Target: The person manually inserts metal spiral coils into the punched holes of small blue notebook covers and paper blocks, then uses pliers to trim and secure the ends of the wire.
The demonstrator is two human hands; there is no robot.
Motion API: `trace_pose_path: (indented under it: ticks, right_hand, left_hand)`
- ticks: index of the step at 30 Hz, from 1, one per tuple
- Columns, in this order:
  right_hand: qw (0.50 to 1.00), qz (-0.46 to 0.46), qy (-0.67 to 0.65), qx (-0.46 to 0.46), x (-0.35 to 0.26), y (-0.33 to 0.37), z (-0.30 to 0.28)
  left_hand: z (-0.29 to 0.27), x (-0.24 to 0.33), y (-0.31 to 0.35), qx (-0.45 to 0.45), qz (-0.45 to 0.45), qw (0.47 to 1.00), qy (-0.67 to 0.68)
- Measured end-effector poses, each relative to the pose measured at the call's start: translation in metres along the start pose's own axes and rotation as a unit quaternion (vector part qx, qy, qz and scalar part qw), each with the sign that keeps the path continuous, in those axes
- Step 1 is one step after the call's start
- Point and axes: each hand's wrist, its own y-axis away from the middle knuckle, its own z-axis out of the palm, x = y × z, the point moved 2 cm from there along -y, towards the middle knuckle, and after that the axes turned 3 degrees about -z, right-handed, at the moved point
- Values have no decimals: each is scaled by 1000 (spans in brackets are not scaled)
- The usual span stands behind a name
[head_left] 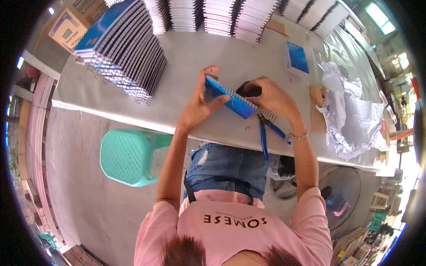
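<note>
Both hands [199, 103] [273, 96] curl toward each other, near but apart.

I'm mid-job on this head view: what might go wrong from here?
The blue pliers reach past the table's front edge, below the right hand, so a bump might drop them. I can't tell whether that hand holds them.

The wire coil sticks out beyond the blue notebook gripped by the left hand; its end could snag the bracelet.
</note>
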Motion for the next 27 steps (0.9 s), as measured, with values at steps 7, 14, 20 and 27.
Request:
trace_pose_path:
  ticks: [7, 14, 20, 27]
  right_hand:
    - [995, -46, 88, -23, -3, -12, -4]
    - [997, 16, 8, -72, 1, -14, -7]
    - [993, -28, -112, -14, 37, -22, -10]
    - [995, 80, -62, -20, 9, -11, -11]
  left_hand:
    - [-1, -1, -1, -7, 6, 1000, -18]
    - [-3, 2, -1, -7, 31, 999, -34]
    - [4, 5, -3, -35, -41, 995, 85]
    - [0, -2, 0, -69, -39, 996, 35]
